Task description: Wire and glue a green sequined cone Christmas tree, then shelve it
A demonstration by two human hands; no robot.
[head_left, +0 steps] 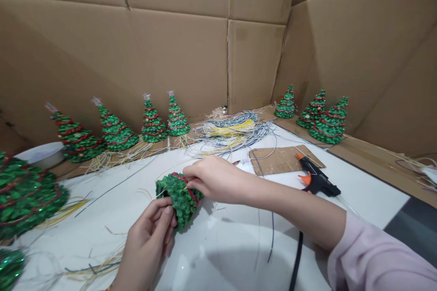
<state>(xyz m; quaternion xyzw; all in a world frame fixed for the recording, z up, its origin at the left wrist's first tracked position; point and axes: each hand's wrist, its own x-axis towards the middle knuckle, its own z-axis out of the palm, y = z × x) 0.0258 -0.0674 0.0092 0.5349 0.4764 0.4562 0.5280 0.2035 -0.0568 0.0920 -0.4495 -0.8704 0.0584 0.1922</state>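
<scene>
A small green sequin Christmas tree (179, 198) with a red trim lies tilted on its side over the white table (235, 254). My left hand (148, 241) grips it from below, fingers curled around its lower part. My right hand (213, 179) reaches in from the right and pinches at the tree's red band near the base; what sits between the fingertips is too small to make out.
Finished green trees stand along the cardboard wall at the back left (116, 127) and back right (324, 118); larger ones sit at the left edge (23, 195). A bundle of thin wires (232, 132) lies behind. A glue gun (316, 179) rests on cardboard (276, 159). White bowl (43, 154) at left.
</scene>
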